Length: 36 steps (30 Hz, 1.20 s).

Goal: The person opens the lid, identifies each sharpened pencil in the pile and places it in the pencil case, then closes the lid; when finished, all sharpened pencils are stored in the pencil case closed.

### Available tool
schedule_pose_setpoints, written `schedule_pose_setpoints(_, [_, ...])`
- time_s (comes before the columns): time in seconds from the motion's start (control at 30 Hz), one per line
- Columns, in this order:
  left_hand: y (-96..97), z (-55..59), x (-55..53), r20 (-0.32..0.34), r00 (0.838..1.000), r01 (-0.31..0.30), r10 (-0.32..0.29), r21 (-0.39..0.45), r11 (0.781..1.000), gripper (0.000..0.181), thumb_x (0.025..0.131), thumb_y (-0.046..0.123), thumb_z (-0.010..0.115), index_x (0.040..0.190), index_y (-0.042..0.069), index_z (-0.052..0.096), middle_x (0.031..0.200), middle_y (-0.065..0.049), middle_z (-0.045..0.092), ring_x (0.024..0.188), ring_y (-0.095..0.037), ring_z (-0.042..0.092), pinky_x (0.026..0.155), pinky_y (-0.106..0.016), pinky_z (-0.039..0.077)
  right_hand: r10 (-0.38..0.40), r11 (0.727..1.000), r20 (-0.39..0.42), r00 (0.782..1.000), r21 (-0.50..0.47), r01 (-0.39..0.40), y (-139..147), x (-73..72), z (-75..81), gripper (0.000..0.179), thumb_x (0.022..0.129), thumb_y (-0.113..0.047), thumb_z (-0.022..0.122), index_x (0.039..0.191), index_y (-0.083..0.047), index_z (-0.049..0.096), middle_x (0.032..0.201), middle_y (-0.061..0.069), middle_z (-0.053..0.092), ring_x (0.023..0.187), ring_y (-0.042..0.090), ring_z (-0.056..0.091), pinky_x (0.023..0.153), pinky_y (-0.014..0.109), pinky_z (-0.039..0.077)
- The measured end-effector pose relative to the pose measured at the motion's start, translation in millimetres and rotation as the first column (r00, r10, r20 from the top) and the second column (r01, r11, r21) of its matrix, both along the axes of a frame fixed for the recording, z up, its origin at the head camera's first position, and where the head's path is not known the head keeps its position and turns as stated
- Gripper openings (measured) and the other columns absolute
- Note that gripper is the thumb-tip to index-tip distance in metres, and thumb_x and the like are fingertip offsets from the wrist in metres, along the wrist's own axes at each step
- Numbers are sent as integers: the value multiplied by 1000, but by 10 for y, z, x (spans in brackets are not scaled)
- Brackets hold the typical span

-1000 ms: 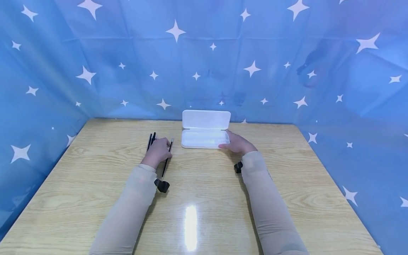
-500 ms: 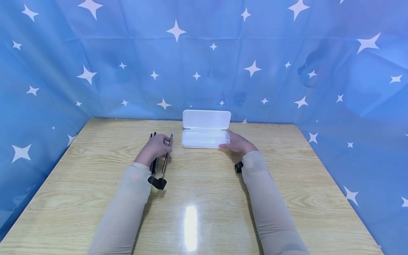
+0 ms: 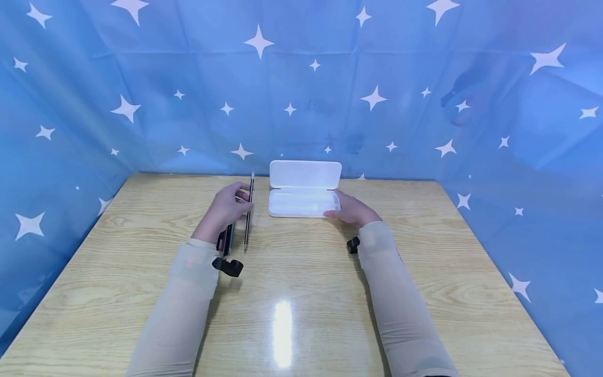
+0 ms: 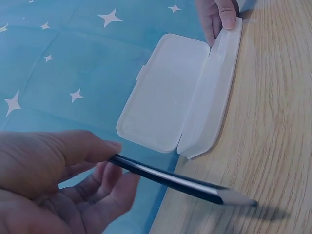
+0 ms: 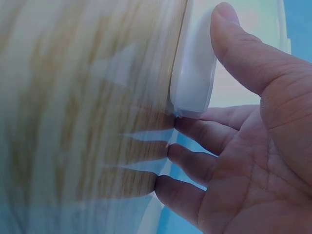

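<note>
My left hand (image 3: 225,205) pinches a dark pencil (image 4: 170,180) with a silver stripe between thumb and fingers. In the left wrist view its sharpened tip points right, above the wooden table, with a shadow below it. Just right of that hand in the head view stands a white pencil case (image 3: 301,203), its lid (image 3: 305,174) raised against the backdrop. My right hand (image 3: 350,209) holds the case's right end, thumb over the front rim and fingertips down by the table. Several dark pens or pencils (image 3: 228,240) lie under the left wrist, partly hidden.
The wooden table (image 3: 301,272) ends at the back against a blue curtain (image 3: 301,84) with white stars, which also closes off both sides. A small black camera (image 3: 228,267) sits on the left wrist, another (image 3: 353,245) on the right.
My left hand has lifted the pencil off the table and moved it away from me, turning it more upright in the head view. The right hand and the case have stayed in place.
</note>
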<state>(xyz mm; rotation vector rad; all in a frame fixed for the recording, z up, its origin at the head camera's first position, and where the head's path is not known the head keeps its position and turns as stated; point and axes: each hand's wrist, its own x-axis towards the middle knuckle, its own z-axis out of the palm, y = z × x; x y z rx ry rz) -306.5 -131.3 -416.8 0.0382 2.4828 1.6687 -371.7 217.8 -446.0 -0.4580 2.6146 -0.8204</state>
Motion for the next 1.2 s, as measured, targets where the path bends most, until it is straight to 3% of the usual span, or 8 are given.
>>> schedule_pose_setpoints(0.27, [35, 46, 15, -147, 988, -50, 55, 33, 998, 50, 97, 1, 62, 146, 4, 49, 116, -17, 55, 101, -28, 59, 84, -50, 59, -3, 1000, -14, 1000, -2, 3, 3, -2, 2, 84, 100, -36, 64, 163, -10, 15, 163, 20, 28, 148, 41, 28, 118, 58, 26])
schedule_pose_setpoints(0.47, [67, 79, 22, -226, 972, -58, 61, 21, 998, 49, 97, 2, 64, 145, 5, 51, 113, -15, 56, 101, -27, 59, 79, -43, 61, 20, 1000, -14, 1000, -10, -20, -1, -13, 8, 80, 101, -33, 63, 163, -10, 18, 163, 18, 29, 148, 40, 29, 118, 58, 26])
schedule_pose_setpoints(0.8, [206, 73, -12, -425, 896, -133, 131, 25, 991, 46, 94, 3, 71, 137, 4, 58, 108, -14, 63, 99, -26, 63, 76, -35, 59, -24, 1000, -11, 1000, -15, 24, 10, 22, -44, 84, 100, -34, 65, 163, -10, 15, 163, 19, 28, 149, 40, 27, 119, 57, 26])
schedule_pose_setpoints(1.0, [266, 43, -46, -481, 866, -141, 138, 29, 990, 44, 93, 3, 71, 135, 3, 59, 105, -15, 64, 98, -27, 63, 85, -41, 54, -26, 999, -8, 1000, -46, 26, 25, 17, -73, 81, 100, -32, 66, 162, -8, 20, 160, 20, 33, 146, 39, 32, 118, 56, 28])
schedule_pose_setpoints(1.2, [312, 75, -118, -531, 835, -143, 145, 45, 989, 41, 93, 3, 72, 132, 1, 61, 101, -15, 64, 97, -30, 63, 86, -48, 51, -20, 999, -16, 1000, -51, 19, 12, 36, -22, 81, 100, -32, 65, 162, -6, 18, 161, 21, 32, 147, 40, 31, 118, 56, 28])
